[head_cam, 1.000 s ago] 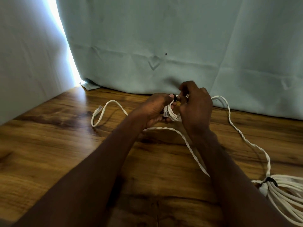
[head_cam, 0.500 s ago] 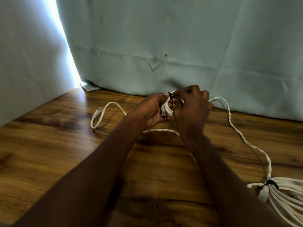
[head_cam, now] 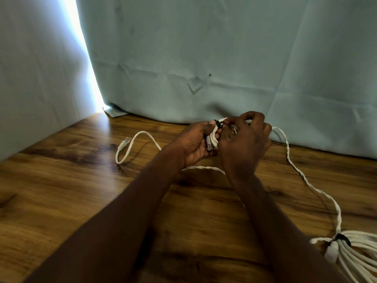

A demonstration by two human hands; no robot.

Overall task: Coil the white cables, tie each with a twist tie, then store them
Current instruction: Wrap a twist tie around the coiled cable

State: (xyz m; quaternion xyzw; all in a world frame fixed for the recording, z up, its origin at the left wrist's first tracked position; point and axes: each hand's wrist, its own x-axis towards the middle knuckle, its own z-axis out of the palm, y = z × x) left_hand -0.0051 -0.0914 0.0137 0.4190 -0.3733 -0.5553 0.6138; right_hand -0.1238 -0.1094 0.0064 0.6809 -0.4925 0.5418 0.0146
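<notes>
Left hand (head_cam: pixel 195 144) grips the small coil of white cable (head_cam: pixel 213 137) above the wooden counter (head_cam: pixel 81 190). Right hand (head_cam: pixel 244 144) has rolled knuckles-up since a second ago, pinching the black twist tie (head_cam: pixel 218 125). Tie likely nearly tightened; storing remains.

Over the last second both hands rise slightly off the counter (head_cam: pixel 81 201) toward the curtain. The right hand (head_cam: pixel 243 144) rolls over, its fingers (head_cam: pixel 253 117) now curled on top of the small white cable bundle (head_cam: pixel 213 137). The black twist tie (head_cam: pixel 218 125) now sits at the bundle's top beside the left hand (head_cam: pixel 193 141) thumb.
</notes>
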